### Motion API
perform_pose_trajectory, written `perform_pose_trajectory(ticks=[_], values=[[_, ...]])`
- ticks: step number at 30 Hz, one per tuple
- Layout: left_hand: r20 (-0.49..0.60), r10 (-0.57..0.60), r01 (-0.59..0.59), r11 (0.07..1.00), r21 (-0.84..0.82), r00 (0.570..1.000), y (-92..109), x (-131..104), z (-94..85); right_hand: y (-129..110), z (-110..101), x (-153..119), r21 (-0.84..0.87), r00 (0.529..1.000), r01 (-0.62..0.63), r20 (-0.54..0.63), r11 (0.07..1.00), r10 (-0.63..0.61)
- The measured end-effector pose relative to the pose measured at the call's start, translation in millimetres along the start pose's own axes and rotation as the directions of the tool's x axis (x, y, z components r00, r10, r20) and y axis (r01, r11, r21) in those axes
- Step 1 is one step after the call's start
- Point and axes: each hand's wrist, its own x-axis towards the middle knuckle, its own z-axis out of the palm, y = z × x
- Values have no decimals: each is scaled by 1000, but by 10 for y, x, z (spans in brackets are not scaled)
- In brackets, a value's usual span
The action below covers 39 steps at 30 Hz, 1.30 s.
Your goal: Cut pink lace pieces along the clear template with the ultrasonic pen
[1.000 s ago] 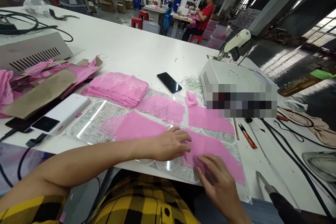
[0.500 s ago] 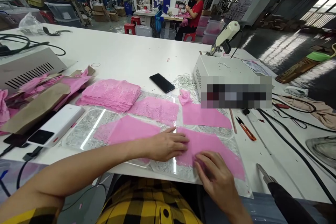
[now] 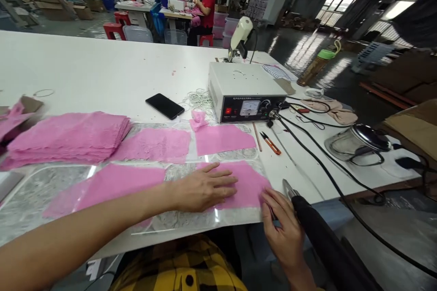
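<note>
My left hand (image 3: 206,188) lies flat on a pink fabric piece (image 3: 247,184), fingers spread toward the right. At that piece's right end is my right hand (image 3: 282,223); its bent fingertips touch the fabric edge and its thumb stands apart, below the fingers. Beneath is a clear sheet with grey lace-like patterned panels (image 3: 177,218). Another pink piece (image 3: 126,182) is on it, partly behind my left forearm. Farther back are a lace piece (image 3: 159,143) and a smaller pink piece (image 3: 225,140). A pen-like metal tool with a black sleeve (image 3: 293,193) is beside my right hand.
A stack of pink lace (image 3: 68,136) sits at left, with a black phone (image 3: 165,105) behind the pieces. Orange thread snips (image 3: 271,143) lie near a grey control box (image 3: 249,86). Black cables run right, past a glass jar (image 3: 355,143). A person in red (image 3: 207,4) sits at a sewing machine.
The view has swung to the right. My right hand has moved along the pink piece to its right end; my left hand still presses on the fabric.
</note>
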Motion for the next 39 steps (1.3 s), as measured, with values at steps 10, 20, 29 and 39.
perform_pose_trajectory(ticks=[10, 20, 29, 39], values=[[103, -9, 3, 998, 56, 995, -174, 150, 113, 129, -87, -170, -32, 991, -112, -84, 993, 109], [107, -18, 15, 999, 32, 994, -116, 235, 67, 273, -46, -172, 24, 989, -142, -42, 990, 143], [152, -71, 67, 997, 29, 986, -182, 424, 167, 323, 41, -196, -5, 990, -140, 29, 990, 140], [100, -182, 176, 982, 73, 978, -167, 373, 201, 308, 66, -165, 7, 985, -154, 80, 988, 153]])
